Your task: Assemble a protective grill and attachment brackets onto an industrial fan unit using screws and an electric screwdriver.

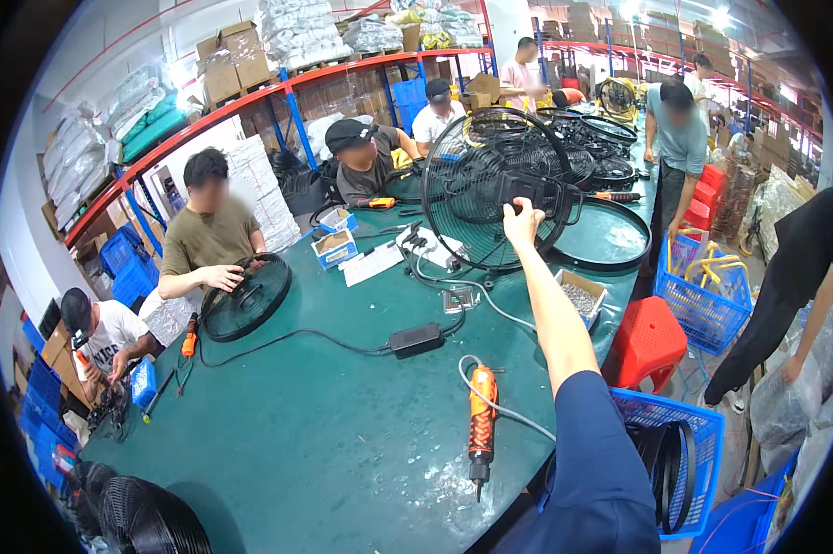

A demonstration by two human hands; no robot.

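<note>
My right arm reaches forward across the table, and my right hand (524, 222) has its fingers closed on a black fan head (463, 189), near the dark housing at its middle. The round wire guard of the fan head stands tilted up over the table's far part. Behind and beside it lies a black guard ring (601, 235). An orange and black electric screwdriver (482, 420) lies on the green tabletop nearer to me, its grey cord running right. My left hand is out of view.
A black power adapter (416, 340), a white power strip (429, 247) and a box of screws (578, 297) are on the table (343, 415). Co-workers sit along the left side. At right stand a red stool (645, 342) and a blue basket (707, 452) with black rings.
</note>
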